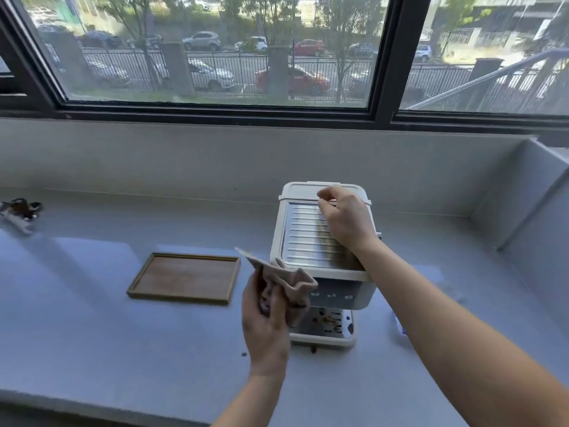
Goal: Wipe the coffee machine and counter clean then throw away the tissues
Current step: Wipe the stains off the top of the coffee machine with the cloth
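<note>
— What was closest to you?

— The person's right forearm [446, 334], bare, reaching in from the lower right over the counter [92, 334]. Just beyond it the left hand [266, 328] was raised, its fingers curled round a crumpled beige tissue [292, 282] that it held up against the front left corner of the coffee machine [303, 238].

— And the machine itself?

— White, standing on the grey counter right of centre. Its drip tray [323, 326] at the bottom carried brown stains, and two small brown spots [313, 349] lay on the counter just in front of it.

— The other hand?

— The right hand [345, 220] rested on the ribbed metal top, fingers bent, the tips at the edge of the rear lid. I couldn't tell whether it pinched anything there. The two hands were apart, one above, one at the front.

— Anything else?

— An oblong wooden tray [184, 277] lay flat to the left, near the machine but clear of it. Far off at the left edge sat a crumpled brown-stained wad [18, 211]; too blurred to name. Behind the counter, a dark-framed window [215, 109] showed parked cars [292, 78].
</note>
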